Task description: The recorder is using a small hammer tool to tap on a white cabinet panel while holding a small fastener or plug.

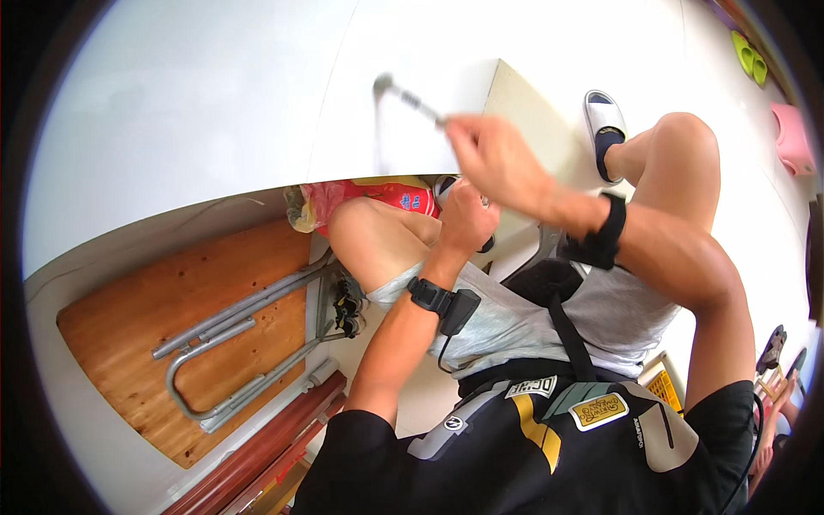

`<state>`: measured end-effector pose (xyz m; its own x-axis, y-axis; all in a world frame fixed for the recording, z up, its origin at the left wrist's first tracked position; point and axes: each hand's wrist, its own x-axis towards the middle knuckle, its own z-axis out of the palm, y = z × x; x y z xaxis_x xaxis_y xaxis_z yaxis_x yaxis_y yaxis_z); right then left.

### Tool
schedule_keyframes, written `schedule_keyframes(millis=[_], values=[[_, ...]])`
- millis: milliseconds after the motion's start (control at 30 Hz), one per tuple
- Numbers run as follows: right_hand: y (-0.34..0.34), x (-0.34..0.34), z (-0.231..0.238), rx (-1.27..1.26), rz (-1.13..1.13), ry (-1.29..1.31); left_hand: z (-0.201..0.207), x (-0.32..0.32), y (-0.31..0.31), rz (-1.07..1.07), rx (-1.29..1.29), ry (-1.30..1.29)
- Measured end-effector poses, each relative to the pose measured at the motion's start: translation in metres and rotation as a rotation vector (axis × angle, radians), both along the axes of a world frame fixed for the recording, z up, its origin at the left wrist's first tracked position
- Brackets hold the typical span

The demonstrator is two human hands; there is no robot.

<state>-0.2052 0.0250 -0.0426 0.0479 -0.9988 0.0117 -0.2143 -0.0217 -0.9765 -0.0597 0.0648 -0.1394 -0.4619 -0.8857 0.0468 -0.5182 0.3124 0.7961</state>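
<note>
At the far left we see a wooden board [120,343] with folded grey metal legs [215,329], lying below the long edge of a white desk [189,129]. Next comes a red bag [399,195], partly under that edge and beside our bare left knee [365,240]. Above it, over the desk, is the thin tool [414,103], slanting up to the left; its small rounded head is dark and blurred, so we cannot tell whether it touches the white surface.

Our left hand [468,219] is curled into a fist just off the desk's edge — whether anything sits inside it, we cannot tell. A black strap [429,296] with a small box circles that wrist. Our right hand [496,159], just above and to the right of the left one, is closed around the tool's near end, thumb and fingers pinched together. It too wears a black wristband [611,230].

Farther right, our foot in a pale slide [605,112] rests on the floor — and near the right rim are green slippers [749,58] and a pink plastic piece [794,139].
</note>
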Motion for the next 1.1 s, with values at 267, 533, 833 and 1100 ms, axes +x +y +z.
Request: schedule_keyframes(millis=[267,533,833,1100], values=[[0.008,0.001,0.015,-0.122,0.023,0.098,0.016,-0.008,0.005,0.136,0.061,0.325],[0.019,0.006,-0.001,-0.254,0.084,0.068,0.018,-0.035,0.018,0.471,-0.179,0.163],[-0.003,-0.003,0.014,-0.144,0.104,0.084,0.026,-0.003,-0.007,0.045,-0.319,-0.121],[-0.074,-0.091,0.046,-0.043,-0.388,-0.227,0.134,-0.027,-0.143,-0.094,-1.01,-0.801]])
